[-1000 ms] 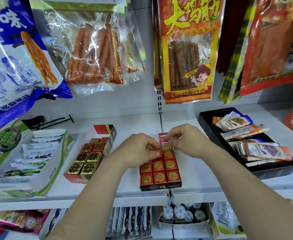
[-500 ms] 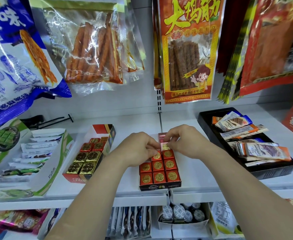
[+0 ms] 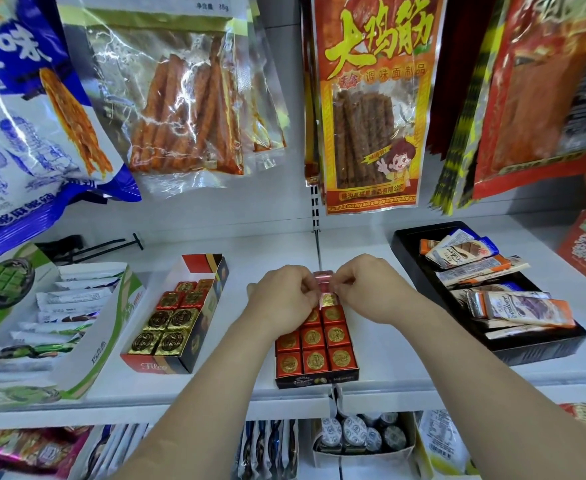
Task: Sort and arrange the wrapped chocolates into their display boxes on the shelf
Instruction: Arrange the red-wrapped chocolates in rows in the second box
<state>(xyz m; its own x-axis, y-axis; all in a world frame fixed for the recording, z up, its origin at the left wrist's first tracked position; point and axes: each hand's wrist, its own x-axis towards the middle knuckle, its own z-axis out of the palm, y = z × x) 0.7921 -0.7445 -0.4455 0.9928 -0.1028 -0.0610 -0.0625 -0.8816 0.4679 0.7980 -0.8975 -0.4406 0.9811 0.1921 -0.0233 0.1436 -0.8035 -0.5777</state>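
**Head view.** Left hand [image 3: 284, 299] and right hand [image 3: 371, 292] meet over the far end of the red box [image 3: 315, 381]. The fingertips of both pinch one red-foiled chocolate [image 3: 323, 279] just above the back row (a two-sided pinch probably squares it before seating). The near rows lie filled, seals up, so the gap is apparently at the back. The gold box [image 3: 153, 367] stands apart to the left on the shelf [image 3: 423, 386], which keeps the kinds separate.

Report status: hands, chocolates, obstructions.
Left hand and right hand both pinch a red chocolate at back of display box. Front rows filled. No obstruction seen.
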